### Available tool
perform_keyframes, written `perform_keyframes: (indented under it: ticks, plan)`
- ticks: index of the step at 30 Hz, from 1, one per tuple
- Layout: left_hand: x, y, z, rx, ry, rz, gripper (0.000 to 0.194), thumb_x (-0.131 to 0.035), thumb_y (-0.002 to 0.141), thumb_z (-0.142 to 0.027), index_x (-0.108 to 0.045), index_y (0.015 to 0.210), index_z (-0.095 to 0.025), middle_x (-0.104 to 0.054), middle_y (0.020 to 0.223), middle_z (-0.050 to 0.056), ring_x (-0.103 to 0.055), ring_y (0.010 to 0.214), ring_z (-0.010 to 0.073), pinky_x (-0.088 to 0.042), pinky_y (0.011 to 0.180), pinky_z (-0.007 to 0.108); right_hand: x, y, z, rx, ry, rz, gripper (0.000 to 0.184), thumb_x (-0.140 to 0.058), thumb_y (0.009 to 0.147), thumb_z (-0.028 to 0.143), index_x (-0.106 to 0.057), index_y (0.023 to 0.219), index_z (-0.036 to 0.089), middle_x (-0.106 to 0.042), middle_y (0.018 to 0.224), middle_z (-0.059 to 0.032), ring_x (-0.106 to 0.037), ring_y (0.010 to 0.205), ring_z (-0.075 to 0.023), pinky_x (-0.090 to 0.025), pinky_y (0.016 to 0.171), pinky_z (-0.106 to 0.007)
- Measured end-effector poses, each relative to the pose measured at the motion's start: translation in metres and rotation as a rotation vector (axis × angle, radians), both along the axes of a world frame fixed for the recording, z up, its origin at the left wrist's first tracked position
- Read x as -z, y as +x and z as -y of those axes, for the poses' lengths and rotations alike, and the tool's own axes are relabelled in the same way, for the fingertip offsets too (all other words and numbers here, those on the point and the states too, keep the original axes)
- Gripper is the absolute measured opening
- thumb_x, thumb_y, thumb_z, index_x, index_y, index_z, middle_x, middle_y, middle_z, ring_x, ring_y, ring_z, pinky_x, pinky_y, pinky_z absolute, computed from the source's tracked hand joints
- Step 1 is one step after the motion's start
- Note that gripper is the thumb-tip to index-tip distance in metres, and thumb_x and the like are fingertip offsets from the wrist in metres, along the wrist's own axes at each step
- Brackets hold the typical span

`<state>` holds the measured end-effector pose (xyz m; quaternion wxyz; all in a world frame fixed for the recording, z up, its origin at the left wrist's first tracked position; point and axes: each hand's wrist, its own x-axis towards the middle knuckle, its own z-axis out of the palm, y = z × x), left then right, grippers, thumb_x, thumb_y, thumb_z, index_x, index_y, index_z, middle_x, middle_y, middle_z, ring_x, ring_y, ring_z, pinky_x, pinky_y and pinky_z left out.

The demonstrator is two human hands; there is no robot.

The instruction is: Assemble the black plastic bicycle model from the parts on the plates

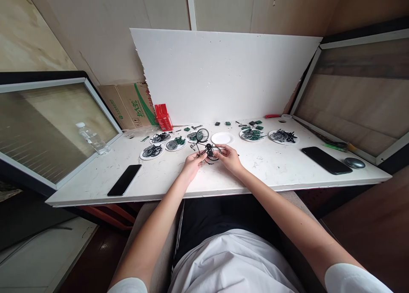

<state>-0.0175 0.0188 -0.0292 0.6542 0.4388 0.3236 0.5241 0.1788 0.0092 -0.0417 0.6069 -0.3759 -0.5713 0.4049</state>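
Note:
A small black model bicycle (202, 135) is held between my two hands above the white table. Its spoked wheels show, one pointing away from me and the other close to my fingers. My left hand (192, 164) is closed on the bicycle's near left side. From the right, my right hand (229, 157) pinches the bicycle beside the nearer wheel. My fingers cover part of the frame. Just beyond the bicycle lies a white paper plate (223, 138) with nothing on it.
Plates of black and green parts stand left (143, 156) and right (271, 139). Loose green pieces (228, 123) lie behind. A phone (124, 180) is at left; another phone (326, 160) and a mouse (354, 162) are at right. A bottle (92, 139) and red box (164, 117) stand further back.

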Motion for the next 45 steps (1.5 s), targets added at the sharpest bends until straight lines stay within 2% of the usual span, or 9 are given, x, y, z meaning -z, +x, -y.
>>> perform_keyframes:
  ticks: [3, 8, 16, 20, 26, 37, 45]
  plan:
    - [0.000, 0.001, 0.001, -0.002, 0.016, -0.039, 0.046, -0.098, 0.065, -0.020, -0.079, 0.107, -0.015, -0.079, 0.106, 0.010, -0.070, 0.092, 0.0189, -0.050, 0.097, 0.037, 0.002, -0.001, -0.002, -0.027, -0.036, -0.020, 0.065, -0.085, 0.081, 0.060, -0.071, 0.129, 0.019, -0.081, 0.099, -0.0094, -0.078, 0.094, -0.0273, -0.061, 0.091, -0.043]
    - [0.001, 0.002, 0.001, -0.031, 0.021, -0.087, 0.050, -0.097, 0.065, -0.022, -0.078, 0.110, -0.015, -0.079, 0.103, 0.009, -0.069, 0.087, 0.0179, -0.049, 0.092, 0.036, 0.002, 0.000, -0.003, -0.034, -0.082, -0.019, 0.064, -0.085, 0.081, 0.059, -0.072, 0.131, 0.019, -0.082, 0.105, -0.0107, -0.079, 0.095, -0.0276, -0.062, 0.092, -0.043]
    - [0.004, 0.002, 0.001, -0.033, 0.058, -0.088, 0.049, -0.097, 0.067, -0.026, -0.078, 0.111, -0.015, -0.079, 0.104, 0.010, -0.069, 0.088, 0.0189, -0.049, 0.091, 0.036, 0.003, 0.001, -0.004, -0.035, -0.107, -0.002, 0.059, -0.085, 0.081, 0.057, -0.072, 0.125, 0.019, -0.080, 0.101, -0.0089, -0.076, 0.089, -0.0234, -0.060, 0.076, -0.034]
    - [0.003, 0.003, 0.002, -0.036, 0.056, -0.079, 0.048, -0.097, 0.067, -0.025, -0.079, 0.110, -0.015, -0.079, 0.102, 0.009, -0.069, 0.086, 0.0178, -0.049, 0.091, 0.036, 0.007, 0.002, -0.009, -0.013, -0.090, 0.024, 0.058, -0.085, 0.080, 0.058, -0.073, 0.121, 0.019, -0.076, 0.088, -0.0049, -0.071, 0.084, -0.0215, -0.056, 0.069, -0.031]
    - [0.002, 0.004, 0.004, -0.031, 0.071, -0.033, 0.047, -0.097, 0.067, -0.023, -0.078, 0.109, -0.015, -0.080, 0.104, 0.010, -0.071, 0.094, 0.0209, -0.050, 0.097, 0.038, 0.013, 0.003, -0.014, -0.008, -0.083, 0.059, 0.058, -0.083, 0.081, 0.061, -0.074, 0.120, 0.020, -0.067, 0.074, 0.0002, -0.064, 0.073, -0.0192, -0.052, 0.063, -0.030]
    - [-0.006, 0.007, 0.011, -0.034, 0.094, -0.033, 0.045, -0.099, 0.066, -0.029, -0.079, 0.104, -0.014, -0.080, 0.099, 0.010, -0.073, 0.095, 0.0236, -0.052, 0.097, 0.041, 0.014, 0.001, -0.011, -0.016, -0.092, 0.041, 0.060, -0.083, 0.080, 0.064, -0.069, 0.118, 0.020, -0.073, 0.084, -0.0035, -0.066, 0.073, -0.0180, -0.053, 0.061, -0.028]
    - [-0.005, 0.006, 0.010, -0.040, 0.083, -0.063, 0.044, -0.099, 0.065, -0.028, -0.080, 0.102, -0.015, -0.080, 0.105, 0.011, -0.072, 0.097, 0.0243, -0.052, 0.094, 0.039, 0.014, 0.004, -0.013, -0.052, -0.102, 0.028, 0.058, -0.085, 0.078, 0.064, -0.072, 0.113, 0.019, -0.073, 0.085, -0.0032, -0.067, 0.076, -0.0195, -0.053, 0.065, -0.030]
